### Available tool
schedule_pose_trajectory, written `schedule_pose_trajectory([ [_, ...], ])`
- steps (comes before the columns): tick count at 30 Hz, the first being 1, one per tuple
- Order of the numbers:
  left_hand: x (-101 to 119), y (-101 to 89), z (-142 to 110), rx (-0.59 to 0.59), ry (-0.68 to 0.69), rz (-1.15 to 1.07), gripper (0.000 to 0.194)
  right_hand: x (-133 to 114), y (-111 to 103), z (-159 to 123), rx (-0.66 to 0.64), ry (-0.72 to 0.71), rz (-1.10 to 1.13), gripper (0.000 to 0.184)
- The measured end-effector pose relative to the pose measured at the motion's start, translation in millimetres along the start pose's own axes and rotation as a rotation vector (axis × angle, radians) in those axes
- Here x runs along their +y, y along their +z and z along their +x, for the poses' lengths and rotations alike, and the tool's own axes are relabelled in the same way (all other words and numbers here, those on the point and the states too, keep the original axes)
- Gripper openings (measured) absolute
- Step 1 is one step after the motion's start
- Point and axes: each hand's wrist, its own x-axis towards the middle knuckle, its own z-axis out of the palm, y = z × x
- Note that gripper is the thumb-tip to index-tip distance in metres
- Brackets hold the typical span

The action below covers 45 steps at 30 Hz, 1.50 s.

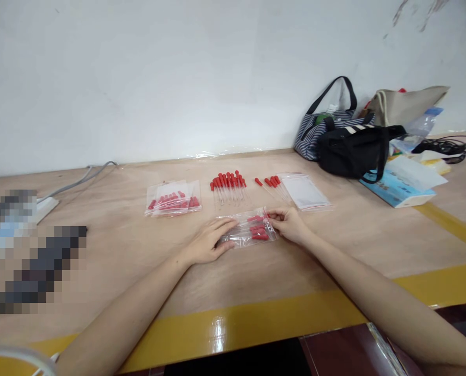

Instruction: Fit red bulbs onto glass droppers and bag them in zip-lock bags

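Observation:
A clear zip bag (pixel 242 239) with several red-bulbed glass droppers (pixel 259 230) inside lies flat on the table between my hands. At its right end, the fingers of my right hand (pixel 289 224) pinch the bag's edge near the opening. My left hand (pixel 211 240) rests over the bag's left end, thumb and fingers apart. Beyond the bag, a cluster of loose droppers (pixel 228 183) lies with red bulbs pointing away from me. A few more droppers (pixel 272 181) lie to the right, beside a stack of flat zip bags (pixel 305 192).
Filled zip bags (pixel 173 198) are piled at the left. A black bag (pixel 350 151), a striped bag (pixel 309 133) and a blue tissue pack (pixel 403 183) stand at the back right. Cables (pixel 442 146) lie beyond them. Yellow tape (pixel 256 313) runs along the table's front edge.

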Motion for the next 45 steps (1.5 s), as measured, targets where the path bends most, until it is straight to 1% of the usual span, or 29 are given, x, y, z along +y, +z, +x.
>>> schedule_pose_trajectory([
  [4, 0, 0.4, -1, 0.002, -0.016, -0.004, 0.052, -6, -2, -3, -0.103, -0.097, -0.061, 0.024],
  [7, 0, 0.4, -1, 0.003, -0.014, -0.002, 0.051, -9, -5, -4, -0.180, -0.134, -0.125, 0.023],
  [9, 0, 0.1, -1, 0.002, -0.009, -0.004, 0.050, -10, -7, -4, -0.189, -0.146, -0.141, 0.023],
  [12, 0, 0.0, -1, -0.006, -0.003, -0.001, 0.049, -9, -8, -5, -0.166, -0.171, -0.162, 0.021],
  [14, -1, 0.4, -1, -0.009, 0.002, 0.005, 0.047, -10, -8, -6, -0.212, -0.149, -0.154, 0.021],
  [16, -2, 1.1, -1, -0.007, 0.008, 0.011, 0.045, -11, -8, -7, -0.259, -0.061, -0.104, 0.023],
  [17, -2, 1.5, -1, -0.005, 0.012, 0.013, 0.045, -11, -8, -7, -0.238, -0.001, -0.068, 0.024],
  [18, -3, 1.8, -2, -0.004, 0.015, 0.016, 0.045, -12, -8, -6, -0.170, 0.058, -0.033, 0.023],
  [21, -3, 2.2, -1, -0.002, 0.023, 0.024, 0.045, -14, -5, -2, 0.105, 0.164, 0.028, 0.021],
  [22, -4, 2.1, -1, -0.006, 0.023, 0.024, 0.046, -15, -4, 0, 0.148, 0.186, 0.020, 0.023],
  [23, -3, 1.8, -1, -0.010, 0.021, 0.022, 0.046, -16, -2, 1, 0.144, 0.202, -0.002, 0.027],
  [25, -3, 1.1, 0, -0.024, 0.015, 0.008, 0.045, -19, 1, 4, 0.040, 0.219, -0.059, 0.032],
  [28, -2, 0.1, 0, -0.026, 0.017, -0.050, 0.045, -21, 3, 3, -0.103, 0.178, -0.067, 0.028],
  [30, -1, -0.5, 1, -0.019, 0.023, -0.108, 0.046, -24, 3, 1, -0.185, 0.155, 0.055, 0.025],
  [32, 0, -1.1, 1, 0.008, 0.014, -0.157, 0.047, -26, 2, -3, -0.271, 0.191, 0.242, 0.026],
  [34, 1, -1.7, 1, 0.097, -0.049, -0.176, 0.047, -29, 1, -5, -0.280, 0.244, 0.401, 0.026],
  [36, 1, -2.0, 2, 0.258, -0.180, -0.187, 0.046, -31, -1, -6, -0.206, 0.230, 0.489, 0.024],
  [37, 1, -1.9, 3, 0.329, -0.256, -0.216, 0.045, -31, -1, -5, -0.164, 0.202, 0.519, 0.023],
  [38, 1, -1.5, 4, 0.368, -0.324, -0.278, 0.046, -32, -1, -5, -0.130, 0.167, 0.546, 0.023],
  [39, 2, -0.7, 6, 0.367, -0.374, -0.375, 0.048, -32, -1, -4, -0.112, 0.136, 0.571, 0.024],
  [41, 5, 2.2, 9, 0.280, -0.412, -0.656, 0.053, -32, 3, -5, -0.120, 0.100, 0.621, 0.026],
  [43, 12, 6.6, 14, 0.195, -0.405, -0.958, 0.055, -33, 10, -9, -0.191, 0.116, 0.654, 0.029],
  [44, 16, 8.8, 16, 0.187, -0.411, -1.082, 0.054, -33, 14, -12, -0.240, 0.133, 0.659, 0.030],
  [45, 20, 10.7, 18, 0.203, -0.432, -1.176, 0.052, -33, 19, -15, -0.295, 0.152, 0.652, 0.031],
])
